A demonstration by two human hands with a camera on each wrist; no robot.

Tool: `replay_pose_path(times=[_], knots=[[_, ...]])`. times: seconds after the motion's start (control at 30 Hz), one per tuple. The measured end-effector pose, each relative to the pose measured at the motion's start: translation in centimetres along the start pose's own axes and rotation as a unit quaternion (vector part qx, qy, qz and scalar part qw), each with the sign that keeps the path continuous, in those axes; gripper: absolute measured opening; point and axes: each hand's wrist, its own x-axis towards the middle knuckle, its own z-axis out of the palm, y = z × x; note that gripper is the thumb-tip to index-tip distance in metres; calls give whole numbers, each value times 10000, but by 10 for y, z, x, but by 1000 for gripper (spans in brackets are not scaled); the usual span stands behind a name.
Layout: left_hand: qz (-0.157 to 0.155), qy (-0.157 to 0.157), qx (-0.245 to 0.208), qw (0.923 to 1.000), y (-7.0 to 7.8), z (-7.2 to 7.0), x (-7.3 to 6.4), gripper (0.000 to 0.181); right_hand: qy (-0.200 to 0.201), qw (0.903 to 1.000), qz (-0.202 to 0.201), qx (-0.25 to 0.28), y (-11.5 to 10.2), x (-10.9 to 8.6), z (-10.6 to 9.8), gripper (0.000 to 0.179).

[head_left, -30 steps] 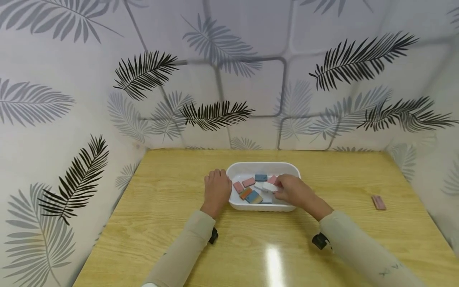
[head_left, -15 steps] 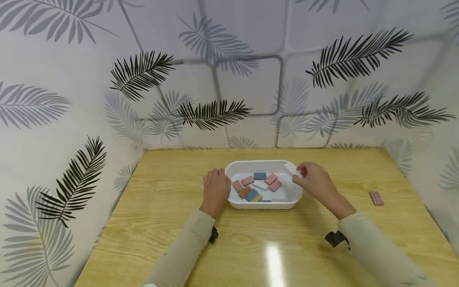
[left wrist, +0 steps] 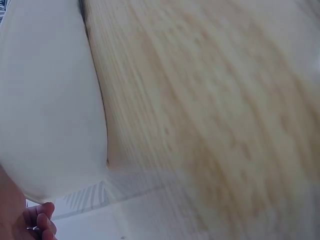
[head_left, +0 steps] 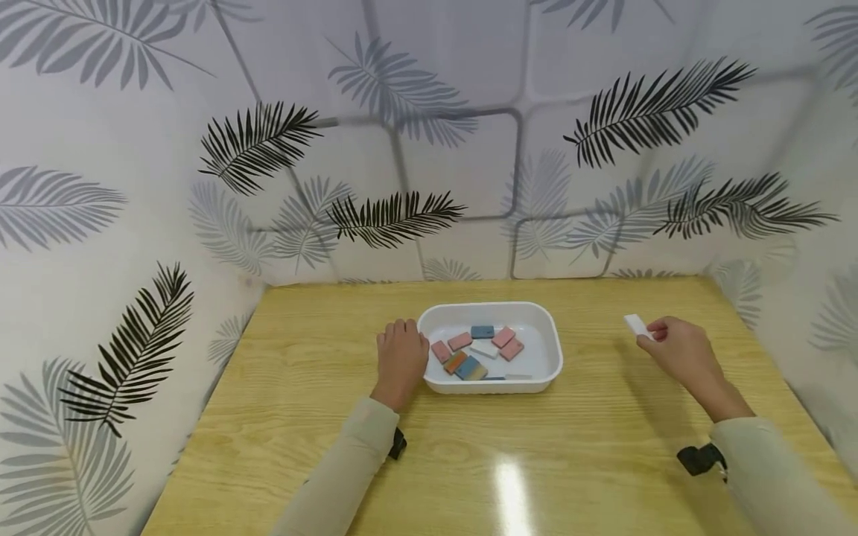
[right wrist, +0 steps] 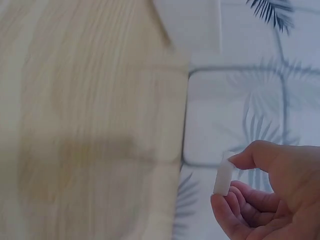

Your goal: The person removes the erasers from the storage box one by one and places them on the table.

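White block (head_left: 636, 324) is pinched between thumb and fingers of the right hand (head_left: 684, 353), right of centre in the head view. Open table (head_left: 593, 339) separates it from the tub (head_left: 489, 388). Left hand (head_left: 402, 353): fingers at the tub's left edge, grip unclear. Inside: four pink blocks (head_left: 459, 342), one orange block (head_left: 455, 362), one blue-and-tan block (head_left: 473, 369), others.

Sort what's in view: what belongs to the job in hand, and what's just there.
Likely the job's:
white block, pinched by the right hand
white tray, left hand at its rim
loose blocks in the tray

Just there:
wooden table
leaf-patterned wall covering
black wrist devices
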Motion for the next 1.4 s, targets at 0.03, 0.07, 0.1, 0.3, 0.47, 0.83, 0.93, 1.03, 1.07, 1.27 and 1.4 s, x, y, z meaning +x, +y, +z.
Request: replay_pose_path(times=[0.03,0.07,0.1,0.3,0.47,0.83,0.93,1.03,1.07,1.27,1.4], knots=[[-13,-1,10,10000,0,0,0,25,13,10000,45,-70,9,-3,-3,40],[-23,-3,29,10000,0,0,-1,25,27,9999,86,-112,17,-5,-6,40],[-25,-2,21,10000,1,0,-1,26,30,9998,156,-136,26,-8,-9,40],[-33,-37,22,10000,1,0,-1,28,79,9980,526,-344,72,-21,-25,41],[-59,-34,58,10000,1,-1,-1,27,214,9971,620,-378,102,-28,-28,38],[-11,126,15,9999,1,0,-1,25,41,9964,836,-150,119,-29,-15,37],[-7,96,6,10000,1,1,-2,26,52,9964,831,-189,120,-28,-11,36],[-16,78,-10,10000,1,1,-2,25,37,9960,869,-180,121,-27,-9,38],[-19,76,-11,10000,1,1,-2,25,40,9961,863,-189,121,-27,-8,39],[-19,107,-58,9999,1,-1,-1,24,120,9956,932,-20,120,-26,-3,42],[38,155,-164,9997,2,-3,-3,23,84,9935,1119,168,121,-30,2,44]])
